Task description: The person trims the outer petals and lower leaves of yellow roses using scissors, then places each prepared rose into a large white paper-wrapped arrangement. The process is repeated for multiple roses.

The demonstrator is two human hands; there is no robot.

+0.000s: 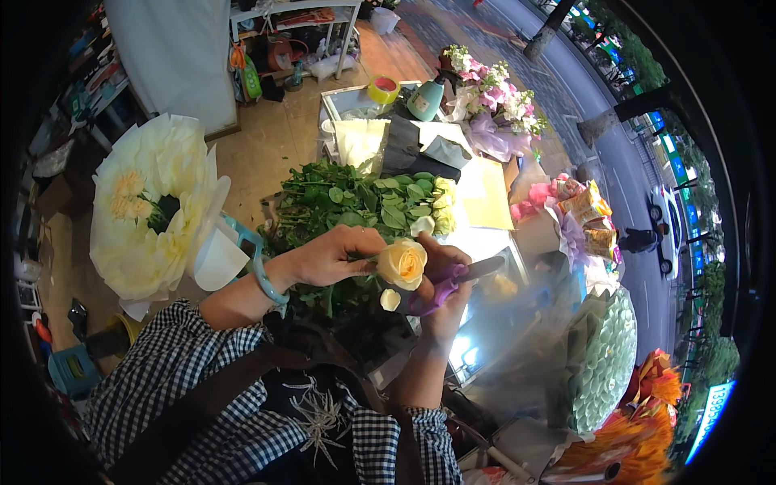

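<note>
My left hand (pixel 339 254) closes on the stem of a pale yellow rose (pixel 402 264) just below its bloom. On the bloom's other side, my right hand (pixel 445 282) has scissors with purple handles (pixel 445 290) hooked in its fingers, the blades pointing away to the right. Its fingertips are at a loose cream petal (pixel 422 226) above the bloom. Another petal (pixel 390 300) shows just below the rose. Beyond my hands, a pile of leafy rose stems (pixel 357 197) lies across the table, with pale yellow rose heads (pixel 444 203) at its right end.
A paper-wrapped bouquet (pixel 115 254) stands at left. Behind the stems are a green spray bottle (pixel 426 100), yellow tape (pixel 383 90) and folded wrapping paper (pixel 357 142). Pink and white flowers (pixel 500 97), snack-packed bouquets (pixel 588 206) and a pale green bouquet (pixel 606 357) line the right side.
</note>
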